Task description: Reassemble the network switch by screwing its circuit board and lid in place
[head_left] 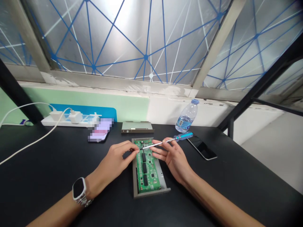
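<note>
A screwdriver [184,136] with a clear blue handle and a long metal shaft lies across the fingers of my right hand [174,156], pinched at the shaft under the thumb; the other fingers are spread. Its tip points left and meets the pinched fingertips of my left hand [123,157]. Whatever those fingertips hold is too small to make out. Beneath both hands, a green circuit board [149,176] with several black components sits in a grey metal tray [163,190] on the black table.
A metal cover plate [137,126] lies behind the tray. Back right stands a tilted water bottle [186,118], with a dark phone [203,148] before it. At back left are a lit phone [101,130] and a white power strip [48,120] with plugged chargers and cables.
</note>
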`<state>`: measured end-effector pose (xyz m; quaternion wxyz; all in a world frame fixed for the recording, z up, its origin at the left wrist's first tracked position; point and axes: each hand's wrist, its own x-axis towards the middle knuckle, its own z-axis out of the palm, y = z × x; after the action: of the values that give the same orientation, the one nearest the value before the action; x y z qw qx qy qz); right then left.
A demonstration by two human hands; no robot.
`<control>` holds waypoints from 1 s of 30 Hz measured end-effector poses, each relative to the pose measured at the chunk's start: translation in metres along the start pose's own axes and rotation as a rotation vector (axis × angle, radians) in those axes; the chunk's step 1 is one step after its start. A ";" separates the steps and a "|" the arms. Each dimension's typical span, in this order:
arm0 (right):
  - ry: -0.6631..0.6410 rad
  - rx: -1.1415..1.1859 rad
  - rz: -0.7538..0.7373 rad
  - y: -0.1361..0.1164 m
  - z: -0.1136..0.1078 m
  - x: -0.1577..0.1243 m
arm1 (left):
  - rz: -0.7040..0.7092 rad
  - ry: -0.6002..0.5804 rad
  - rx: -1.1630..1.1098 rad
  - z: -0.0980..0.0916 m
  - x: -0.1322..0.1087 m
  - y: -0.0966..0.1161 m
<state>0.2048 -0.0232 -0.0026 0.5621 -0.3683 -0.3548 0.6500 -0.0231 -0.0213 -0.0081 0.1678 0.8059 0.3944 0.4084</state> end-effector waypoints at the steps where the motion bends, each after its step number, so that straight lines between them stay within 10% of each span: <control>1: 0.005 0.002 0.000 0.000 0.000 0.000 | 0.004 -0.004 0.001 0.000 0.000 0.000; 30: 0.129 0.016 -0.020 0.003 0.004 -0.002 | 0.073 -0.092 0.015 -0.005 -0.001 0.001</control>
<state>0.2005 -0.0254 -0.0029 0.5930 -0.4015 -0.3162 0.6222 -0.0269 -0.0230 -0.0045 0.1647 0.8389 0.3594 0.3740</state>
